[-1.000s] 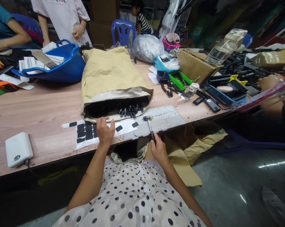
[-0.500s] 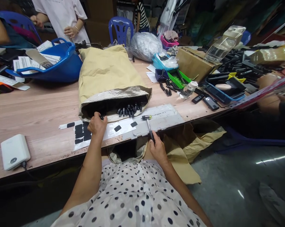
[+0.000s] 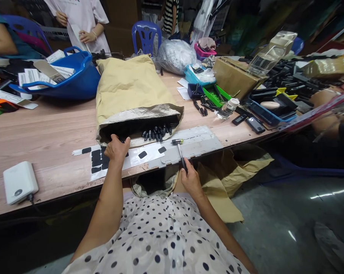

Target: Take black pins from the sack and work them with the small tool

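My right hand (image 3: 191,176) is closed around the dark handle of a small hammer (image 3: 181,152). The hammer's black head, with a yellow-green end, rests over a grey board (image 3: 202,141) at the table's front edge. At the mouth of a large brown paper sack (image 3: 133,87) is my left hand (image 3: 117,148), thumb and forefinger apart; its other fingertips are hidden in the dark opening. Several black pen-like parts (image 3: 157,133) lie inside that mouth. Beneath the left hand runs a white sheet (image 3: 134,160) with black rounded stickers (image 3: 96,156).
A white power bank (image 3: 20,182) with a cable lies left. Behind are a blue basin (image 3: 66,85) of white boxes, a green tray (image 3: 222,99), a small bottle (image 3: 228,108) and a cardboard box (image 3: 234,78). Other people are at the table's far side and right.
My left hand has shifted slightly at the sack's mouth, its thumb and forefinger a little wider apart. The hammer stays almost still. Across the table, a person's hand has risen with a thin strip.
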`<state>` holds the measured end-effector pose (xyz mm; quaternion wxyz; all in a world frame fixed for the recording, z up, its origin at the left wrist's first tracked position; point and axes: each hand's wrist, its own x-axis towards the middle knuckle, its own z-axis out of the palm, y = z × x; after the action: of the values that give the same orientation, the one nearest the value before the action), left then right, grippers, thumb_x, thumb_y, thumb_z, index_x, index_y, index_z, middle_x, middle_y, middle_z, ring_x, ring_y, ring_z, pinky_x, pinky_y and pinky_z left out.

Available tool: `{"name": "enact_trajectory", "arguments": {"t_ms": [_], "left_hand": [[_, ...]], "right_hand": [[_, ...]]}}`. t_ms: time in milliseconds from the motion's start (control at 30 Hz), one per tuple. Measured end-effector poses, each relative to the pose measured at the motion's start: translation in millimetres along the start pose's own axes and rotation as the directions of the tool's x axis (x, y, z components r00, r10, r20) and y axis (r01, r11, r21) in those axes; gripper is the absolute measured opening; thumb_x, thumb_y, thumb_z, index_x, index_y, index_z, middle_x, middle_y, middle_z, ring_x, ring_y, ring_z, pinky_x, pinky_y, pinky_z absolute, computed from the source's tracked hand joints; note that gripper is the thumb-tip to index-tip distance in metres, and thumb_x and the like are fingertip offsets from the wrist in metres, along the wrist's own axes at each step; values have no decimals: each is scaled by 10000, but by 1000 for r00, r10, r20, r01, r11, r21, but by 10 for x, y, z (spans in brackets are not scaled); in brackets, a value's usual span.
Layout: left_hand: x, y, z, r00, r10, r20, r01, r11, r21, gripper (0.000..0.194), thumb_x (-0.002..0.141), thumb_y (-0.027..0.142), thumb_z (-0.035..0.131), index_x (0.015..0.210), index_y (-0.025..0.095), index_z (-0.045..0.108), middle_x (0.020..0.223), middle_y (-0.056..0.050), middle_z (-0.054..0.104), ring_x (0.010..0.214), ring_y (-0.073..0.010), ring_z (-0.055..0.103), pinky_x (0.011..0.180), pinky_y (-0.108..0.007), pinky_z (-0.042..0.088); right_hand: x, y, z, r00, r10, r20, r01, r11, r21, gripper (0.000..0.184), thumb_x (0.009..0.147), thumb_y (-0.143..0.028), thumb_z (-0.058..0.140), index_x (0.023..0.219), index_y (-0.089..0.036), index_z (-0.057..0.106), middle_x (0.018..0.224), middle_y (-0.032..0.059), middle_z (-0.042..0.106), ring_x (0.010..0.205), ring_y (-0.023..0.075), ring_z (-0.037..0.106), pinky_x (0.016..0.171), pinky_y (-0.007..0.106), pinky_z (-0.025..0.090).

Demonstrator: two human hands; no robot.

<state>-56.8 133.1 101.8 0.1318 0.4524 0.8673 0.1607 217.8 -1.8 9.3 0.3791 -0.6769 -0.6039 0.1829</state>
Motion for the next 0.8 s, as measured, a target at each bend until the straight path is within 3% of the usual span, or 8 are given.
{"name": "enact_trajectory", "arguments": {"t_ms": [200,367,500,600,700,800], "left_hand": [[54,-29,15,999,-47,-4,47,998,-49,426,801,423,702,1144,193,594,1064,-229,707,1035,-448,677,827,-565,529],[64,-133,-11,999,-38,-23,36,997,-73,366,821,353,677,1152,197,654,1078,-194,718,1072,-408,664,859,-520,538],[20,-227,-32,999,29,-41,-34,990,-134,385,852,367,626,1191,191,676,967,-112,756,1084,-334,673,947,-442,522],[-148,-266,-2,989,147,-21,-148,965,-218,366,887,397,572,1183,217,689,879,-47,760,948,-269,704,886,-368,532],[-411,-246,113,913,407,33,-379,876,-299,280,887,368,573,1098,251,715,962,-21,753,894,-226,691,809,-320,527],[-623,-205,299,759,649,51,-604,731,-317,181,887,309,589,999,267,724,1019,-18,719,942,-211,660,806,-302,511]], "right_hand": [[-2,-13,-8,1000,-5,9,5,1000,-9,544,906,-270,456,1431,-168,560,1163,133,716,1104,268,661,994,429,554],[-3,-25,-7,1000,9,1,-9,1000,10,545,900,-274,454,1419,-154,572,1128,142,721,1093,282,660,992,449,553],[-1,-36,-16,1000,16,12,-16,1000,-5,551,896,-271,452,1420,-147,570,1131,144,719,1098,281,659,997,444,551],[-3,-41,-22,1000,16,19,-16,1000,-14,548,905,-275,446,1427,-156,563,1140,134,721,1101,271,661,992,428,555],[-8,-46,-25,1000,21,20,-21,1000,-3,545,911,-280,447,1434,-174,558,1197,122,713,1132,262,656,1001,414,553],[-12,-56,-27,999,47,19,-48,999,15,549,900,-283,458,1427,-175,566,1256,124,697,1161,270,648,1015,419,547]]}}
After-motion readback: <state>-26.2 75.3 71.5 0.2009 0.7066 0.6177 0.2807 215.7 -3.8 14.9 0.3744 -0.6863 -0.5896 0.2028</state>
